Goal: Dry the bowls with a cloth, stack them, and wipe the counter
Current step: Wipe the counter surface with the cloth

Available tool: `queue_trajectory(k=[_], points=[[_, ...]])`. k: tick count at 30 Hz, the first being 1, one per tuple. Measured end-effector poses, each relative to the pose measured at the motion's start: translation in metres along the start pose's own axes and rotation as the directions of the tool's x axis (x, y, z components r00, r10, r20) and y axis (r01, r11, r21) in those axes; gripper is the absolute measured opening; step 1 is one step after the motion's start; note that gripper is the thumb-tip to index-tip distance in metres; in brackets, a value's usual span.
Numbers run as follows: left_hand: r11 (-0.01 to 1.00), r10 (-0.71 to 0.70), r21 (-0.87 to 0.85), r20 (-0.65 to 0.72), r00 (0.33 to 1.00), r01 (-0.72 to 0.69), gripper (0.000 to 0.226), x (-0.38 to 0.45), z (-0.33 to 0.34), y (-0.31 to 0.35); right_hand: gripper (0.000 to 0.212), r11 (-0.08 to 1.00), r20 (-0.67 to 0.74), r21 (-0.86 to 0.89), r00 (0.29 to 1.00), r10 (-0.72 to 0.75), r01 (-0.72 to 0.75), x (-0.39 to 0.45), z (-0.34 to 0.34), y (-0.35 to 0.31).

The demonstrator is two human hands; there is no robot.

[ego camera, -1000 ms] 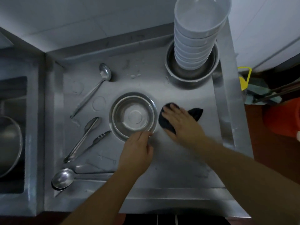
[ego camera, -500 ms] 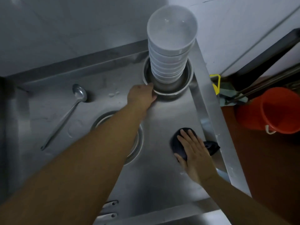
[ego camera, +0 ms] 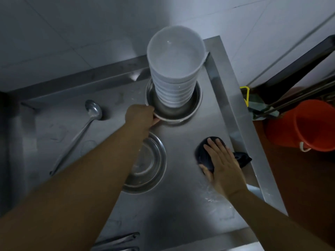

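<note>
Left hand point(ego camera: 140, 115) grips rim of steel basin point(ego camera: 194, 107) holding white bowl stack point(ego camera: 175, 69), far right on table point(ego camera: 181, 205). Right hand point(ego camera: 222, 163), fingers flat, presses dark cloth point(ego camera: 204, 156) near right edge. Second steel bowl point(ego camera: 150, 165) between arms.

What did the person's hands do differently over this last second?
The left hand left the near steel bowl, reached away to the far steel bowl that holds the stack of white bowls, and now grips its rim. The right hand stayed flat on the dark cloth on the counter. The ladle lies as before.
</note>
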State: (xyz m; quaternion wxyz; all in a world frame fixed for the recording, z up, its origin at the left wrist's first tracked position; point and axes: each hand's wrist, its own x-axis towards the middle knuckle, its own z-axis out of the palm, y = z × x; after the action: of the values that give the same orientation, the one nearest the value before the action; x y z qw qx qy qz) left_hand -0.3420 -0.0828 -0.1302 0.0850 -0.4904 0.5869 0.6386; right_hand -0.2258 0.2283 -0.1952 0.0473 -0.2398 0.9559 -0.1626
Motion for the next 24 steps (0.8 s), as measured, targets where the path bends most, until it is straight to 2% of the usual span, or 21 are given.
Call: queue_trajectory(k=[3, 8, 11, 18, 20, 22, 23, 24], points=[[0.991, -0.003, -0.137, -0.026, 1.0, 0.0, 0.021, 0.006, -0.026, -0.006, 0.065, 0.999, -0.014, 0.015, 0.999, 0.044, -0.043, 0.023, -0.002, -0.003], [0.999, -0.012, -0.036, -0.071, 0.997, 0.009, 0.009, 0.014, -0.067, -0.011, 0.064, 0.996, -0.057, 0.02, 0.995, 0.086, -0.085, 0.075, -0.004, -0.003], [1.0, -0.01, 0.016, -0.092, 0.996, 0.011, 0.01, 0.021, -0.087, -0.014, 0.065, 0.994, -0.057, -0.001, 0.992, 0.112, -0.112, 0.125, -0.009, -0.001], [0.997, -0.011, -0.08, -0.035, 0.999, 0.008, 0.031, 0.02, -0.104, -0.02, 0.072, 0.954, -0.046, 0.12, 0.958, 0.283, -0.276, 0.266, -0.019, -0.011], [0.993, -0.022, -0.116, -0.041, 0.999, 0.017, 0.026, 0.019, -0.106, -0.02, 0.073, 0.925, -0.064, 0.174, 0.933, 0.353, -0.338, 0.292, -0.015, -0.019], [0.993, -0.03, -0.115, -0.072, 0.997, 0.021, 0.01, 0.018, -0.111, -0.018, 0.073, 0.907, -0.09, 0.171, 0.91, 0.404, -0.386, 0.299, -0.009, -0.027], [0.995, -0.031, -0.1, -0.088, 0.996, 0.022, 0.006, 0.018, -0.112, -0.017, 0.073, 0.93, -0.09, 0.148, 0.932, 0.35, -0.335, 0.295, -0.007, -0.031], [0.997, -0.026, -0.078, -0.1, 0.995, 0.018, 0.007, 0.017, -0.115, -0.015, 0.073, 0.968, -0.07, 0.13, 0.972, 0.225, -0.214, 0.287, -0.006, -0.033]])
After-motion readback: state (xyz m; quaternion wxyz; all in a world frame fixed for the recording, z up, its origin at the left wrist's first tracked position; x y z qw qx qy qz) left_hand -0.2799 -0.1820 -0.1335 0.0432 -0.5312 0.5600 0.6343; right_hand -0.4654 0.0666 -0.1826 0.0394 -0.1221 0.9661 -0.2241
